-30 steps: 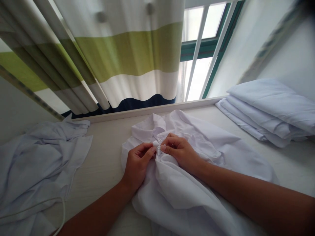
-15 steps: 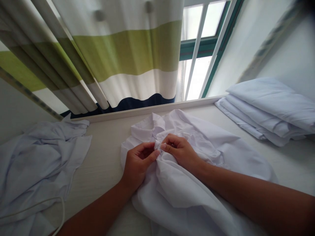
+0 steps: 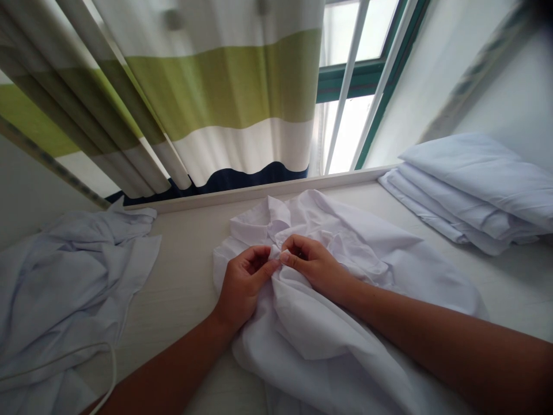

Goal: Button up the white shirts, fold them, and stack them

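Observation:
A white collared shirt lies rumpled on the pale tabletop, its collar toward the window. Just below the collar, my left hand pinches the front edge of the shirt between thumb and fingers. My right hand grips the same spot from the other side, its thumb and fingertips almost touching those of the left. Cloth is bunched up between the two hands. Any button at the fingertips is too small or too covered to make out.
A stack of folded white garments sits at the right. Crumpled white cloth lies at the left, with a white cable near my left forearm. Behind the table's raised back edge hang striped curtains beside a barred window.
Both hands stay at the same place on the shirt front, with only small finger movements. The small round button seen between the fingertips earlier is now hidden. The view has shifted slightly.

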Motion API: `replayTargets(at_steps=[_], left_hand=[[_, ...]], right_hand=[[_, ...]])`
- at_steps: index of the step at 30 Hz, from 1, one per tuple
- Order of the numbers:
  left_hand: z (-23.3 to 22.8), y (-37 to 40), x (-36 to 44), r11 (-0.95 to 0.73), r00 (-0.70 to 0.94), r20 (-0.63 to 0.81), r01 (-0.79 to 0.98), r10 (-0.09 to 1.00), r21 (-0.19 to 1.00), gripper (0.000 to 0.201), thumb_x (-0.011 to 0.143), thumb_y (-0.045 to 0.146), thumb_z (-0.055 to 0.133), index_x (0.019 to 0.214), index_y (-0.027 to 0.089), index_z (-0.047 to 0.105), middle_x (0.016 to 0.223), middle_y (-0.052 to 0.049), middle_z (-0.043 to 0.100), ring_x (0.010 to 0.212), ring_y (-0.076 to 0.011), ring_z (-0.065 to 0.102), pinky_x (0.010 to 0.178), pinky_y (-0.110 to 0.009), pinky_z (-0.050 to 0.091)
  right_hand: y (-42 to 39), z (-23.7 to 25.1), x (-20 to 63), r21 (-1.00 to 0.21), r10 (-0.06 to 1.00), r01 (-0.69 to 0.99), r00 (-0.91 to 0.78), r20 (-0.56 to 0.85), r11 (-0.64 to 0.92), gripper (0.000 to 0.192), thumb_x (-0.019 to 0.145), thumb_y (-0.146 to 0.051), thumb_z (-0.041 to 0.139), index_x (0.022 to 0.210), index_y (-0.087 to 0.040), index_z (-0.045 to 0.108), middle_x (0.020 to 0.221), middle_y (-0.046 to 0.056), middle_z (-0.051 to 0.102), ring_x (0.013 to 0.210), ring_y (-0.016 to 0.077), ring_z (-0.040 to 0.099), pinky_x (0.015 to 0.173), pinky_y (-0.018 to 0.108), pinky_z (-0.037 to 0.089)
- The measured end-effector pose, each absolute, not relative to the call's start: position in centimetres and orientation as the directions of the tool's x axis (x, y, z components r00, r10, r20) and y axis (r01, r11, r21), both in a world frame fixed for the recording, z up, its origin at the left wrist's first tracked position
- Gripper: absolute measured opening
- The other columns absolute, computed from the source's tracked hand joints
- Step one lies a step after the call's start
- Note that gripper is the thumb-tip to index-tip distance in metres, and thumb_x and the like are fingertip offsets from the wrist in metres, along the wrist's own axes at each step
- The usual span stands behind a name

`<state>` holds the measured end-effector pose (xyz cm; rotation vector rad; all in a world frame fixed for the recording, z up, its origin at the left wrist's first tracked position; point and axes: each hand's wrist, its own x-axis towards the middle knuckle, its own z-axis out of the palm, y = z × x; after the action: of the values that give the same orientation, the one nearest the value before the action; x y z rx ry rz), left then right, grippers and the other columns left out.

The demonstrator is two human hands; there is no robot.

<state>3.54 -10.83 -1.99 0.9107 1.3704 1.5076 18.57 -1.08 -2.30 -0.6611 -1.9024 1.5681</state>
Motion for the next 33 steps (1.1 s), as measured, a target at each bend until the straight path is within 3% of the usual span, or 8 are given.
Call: replayTargets(at_steps=[6, 11, 15, 21, 27, 33], left_hand=[[-1.67, -10.74, 3.80, 0.001, -0.335, -0.041, -0.120, 0.941, 0.993, 0.030, 0.080, 0.034, 0.079, 0.103, 0.016, 0.071, 0.101, -0.006, 0.075, 0.093, -0.0188, 0.067, 0.085, -0.028, 0.052], [-1.92, -10.73, 3.77, 0.003, -0.311, -0.029, -0.083, 0.950, 0.997, 0.030, 0.084, 0.036, 0.076, 0.106, 0.017, 0.070, 0.104, -0.005, 0.075, 0.098, -0.0200, 0.067, 0.087, -0.028, 0.051], [-1.90, -10.86, 3.69, 0.010, -0.304, -0.023, -0.047, 0.952, 0.999, 0.031, 0.085, 0.038, 0.074, 0.108, 0.017, 0.072, 0.107, -0.007, 0.075, 0.102, -0.0226, 0.067, 0.091, -0.031, 0.050], [-1.32, -11.00, 3.93, 0.021, -0.259, -0.051, -0.117, 0.964, 0.993, 0.028, 0.084, 0.036, 0.075, 0.105, 0.018, 0.075, 0.107, -0.007, 0.076, 0.102, -0.0228, 0.069, 0.087, -0.029, 0.051], [-1.68, -11.03, 4.25, -0.023, -0.349, -0.031, -0.149, 0.937, 0.989, 0.020, 0.080, 0.033, 0.080, 0.092, 0.018, 0.074, 0.096, -0.004, 0.077, 0.089, -0.0174, 0.070, 0.082, -0.026, 0.052], [-1.89, -10.74, 4.10, 0.030, -0.349, -0.131, -0.280, 0.928, 0.959, 0.023, 0.077, 0.031, 0.083, 0.091, 0.018, 0.070, 0.088, -0.001, 0.075, 0.079, -0.0135, 0.068, 0.075, -0.023, 0.051]], right_hand=[[-1.32, -2.69, 18.52, -0.982, 0.707, -0.018, -0.691, 0.149, 0.189, 0.024, 0.088, -0.029, 0.066, 0.110, -0.027, 0.058, 0.085, -0.004, 0.050, 0.076, 0.0131, 0.049, 0.074, 0.028, 0.042], [-1.43, -2.36, 18.54, -0.927, 0.698, 0.077, -0.682, 0.220, 0.367, 0.018, 0.090, -0.024, 0.062, 0.108, -0.028, 0.062, 0.081, -0.004, 0.053, 0.074, 0.0132, 0.052, 0.073, 0.028, 0.043], [-1.49, -1.89, 18.74, -0.850, 0.659, 0.114, -0.687, 0.306, 0.514, 0.025, 0.091, -0.021, 0.061, 0.115, -0.028, 0.062, 0.084, -0.003, 0.060, 0.075, 0.0142, 0.055, 0.076, 0.029, 0.045], [-1.67, -1.84, 19.01, -0.842, 0.652, 0.081, -0.673, 0.348, 0.533, 0.009, 0.094, -0.028, 0.059, 0.102, -0.026, 0.064, 0.080, -0.002, 0.062, 0.073, 0.0149, 0.055, 0.072, 0.029, 0.044], [-1.57, -1.88, 18.91, -0.873, 0.677, 0.078, -0.666, 0.314, 0.482, 0.006, 0.091, -0.027, 0.062, 0.090, -0.024, 0.058, 0.075, -0.004, 0.057, 0.071, 0.0140, 0.051, 0.068, 0.028, 0.041], [-1.51, -1.87, 18.74, -0.903, 0.710, 0.105, -0.658, 0.252, 0.418, 0.007, 0.089, -0.024, 0.062, 0.088, -0.023, 0.056, 0.077, -0.003, 0.057, 0.072, 0.0138, 0.050, 0.066, 0.027, 0.039]])
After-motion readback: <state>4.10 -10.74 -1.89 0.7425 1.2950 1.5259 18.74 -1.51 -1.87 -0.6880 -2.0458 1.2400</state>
